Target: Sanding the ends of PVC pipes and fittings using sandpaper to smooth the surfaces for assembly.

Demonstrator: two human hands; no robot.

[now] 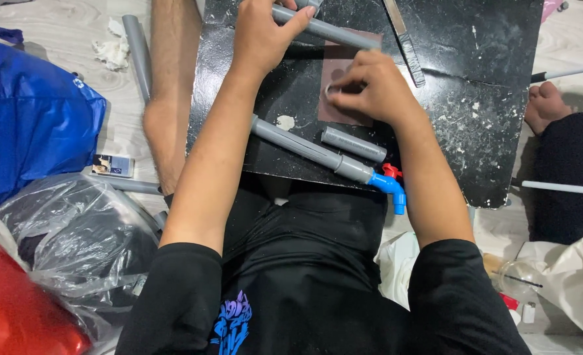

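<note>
Grey pipe at 12 o'clock on black board, gripped by left hand, fingers curled around it. Right hand pinches brown sandpaper sheet against pipe end, fingers bent. Two more grey pipes on board: long one with blue tap, short piece. Pale wood floor; blue bag at 9 o'clock.

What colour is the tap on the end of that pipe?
Blue tap with a red handle, seen from the head camera.
</note>
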